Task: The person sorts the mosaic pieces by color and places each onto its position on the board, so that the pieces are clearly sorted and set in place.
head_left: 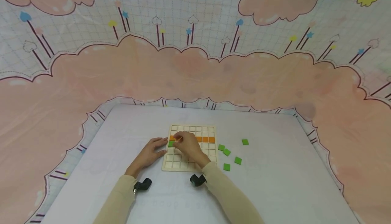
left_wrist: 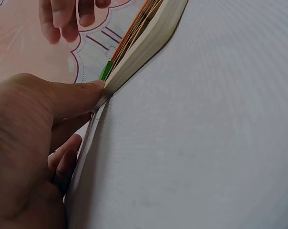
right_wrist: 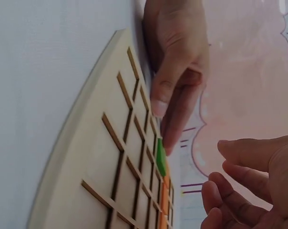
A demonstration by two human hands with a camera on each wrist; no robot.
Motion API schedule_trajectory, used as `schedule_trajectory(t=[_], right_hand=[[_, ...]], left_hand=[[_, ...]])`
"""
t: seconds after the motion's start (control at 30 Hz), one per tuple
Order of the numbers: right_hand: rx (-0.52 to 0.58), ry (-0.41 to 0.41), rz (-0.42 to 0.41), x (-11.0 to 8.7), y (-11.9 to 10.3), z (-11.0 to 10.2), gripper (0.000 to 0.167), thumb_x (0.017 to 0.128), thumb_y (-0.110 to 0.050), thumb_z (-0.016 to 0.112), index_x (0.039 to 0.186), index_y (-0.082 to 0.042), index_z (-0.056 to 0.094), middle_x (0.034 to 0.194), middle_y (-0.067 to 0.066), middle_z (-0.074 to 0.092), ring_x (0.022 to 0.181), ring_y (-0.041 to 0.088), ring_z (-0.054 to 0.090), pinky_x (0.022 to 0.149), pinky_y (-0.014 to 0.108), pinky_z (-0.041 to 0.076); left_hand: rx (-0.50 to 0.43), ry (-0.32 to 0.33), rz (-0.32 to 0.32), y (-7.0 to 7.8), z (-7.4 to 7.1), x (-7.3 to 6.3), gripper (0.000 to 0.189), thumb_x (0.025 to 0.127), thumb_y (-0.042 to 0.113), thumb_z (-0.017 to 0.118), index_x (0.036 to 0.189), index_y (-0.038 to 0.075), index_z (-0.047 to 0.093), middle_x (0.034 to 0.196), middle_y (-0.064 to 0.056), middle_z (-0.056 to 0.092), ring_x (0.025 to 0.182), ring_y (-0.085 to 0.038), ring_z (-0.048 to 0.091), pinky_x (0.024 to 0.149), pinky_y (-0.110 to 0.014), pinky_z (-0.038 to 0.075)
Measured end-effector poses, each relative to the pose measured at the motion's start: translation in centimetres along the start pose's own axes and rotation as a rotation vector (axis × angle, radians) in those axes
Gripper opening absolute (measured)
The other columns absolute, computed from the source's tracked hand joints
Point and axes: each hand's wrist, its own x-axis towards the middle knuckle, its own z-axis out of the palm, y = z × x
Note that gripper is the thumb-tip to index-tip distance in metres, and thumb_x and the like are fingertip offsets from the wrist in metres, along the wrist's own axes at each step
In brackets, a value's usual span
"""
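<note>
A pale wooden board (head_left: 176,164) with a square grid lies on the white table. An orange row of tiles (head_left: 205,139) crosses it, partly hidden behind my right hand. One green tile (right_wrist: 161,156) sits in the grid beside the orange row, near the board's left edge. My left hand (head_left: 151,152) rests at that edge, its thumb and fingertips touching the board's side. Over the board hovers my right hand (head_left: 188,146), close to the green tile; in the right wrist view its fingers are loosely bent, with thumb and forefinger apart and nothing between them.
To the right of the board lie several loose green tiles (head_left: 226,152), spread out on the white tabletop (head_left: 275,169). A cloth with printed clouds (head_left: 226,78) hangs behind the table and round its sides. Black wrist devices (head_left: 198,180) sit at both sleeves.
</note>
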Motion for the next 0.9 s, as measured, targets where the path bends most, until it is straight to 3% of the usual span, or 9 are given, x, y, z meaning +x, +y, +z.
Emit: schedule_trajectory(t=[0.37, 0.9], right_hand=[[0.022, 0.055, -0.052, -1.6, -0.6, -2.7, 0.026, 0.089, -0.021, 0.073, 0.113, -0.012, 0.07, 0.111, 0.007, 0.071, 0.095, 0.019, 0.063, 0.073, 0.024, 0.052], [-0.032, 0.154, -0.102, -3.7, 1.3, -6.0, 0.023, 0.088, -0.017, 0.075, 0.11, -0.011, 0.071, 0.107, 0.003, 0.071, 0.093, 0.021, 0.065, 0.075, 0.029, 0.052]], left_hand=[[-0.004, -0.001, -0.017, 0.2, 0.0, -0.1, 0.054, 0.094, 0.022, 0.066, 0.144, 0.01, 0.051, 0.155, -0.016, 0.036, 0.146, -0.04, 0.029, 0.117, -0.064, 0.024], [-0.019, 0.006, -0.053, 0.5, 0.3, 0.0, 0.053, 0.093, 0.018, 0.067, 0.143, 0.009, 0.051, 0.157, -0.008, 0.038, 0.148, -0.036, 0.027, 0.118, -0.062, 0.023]])
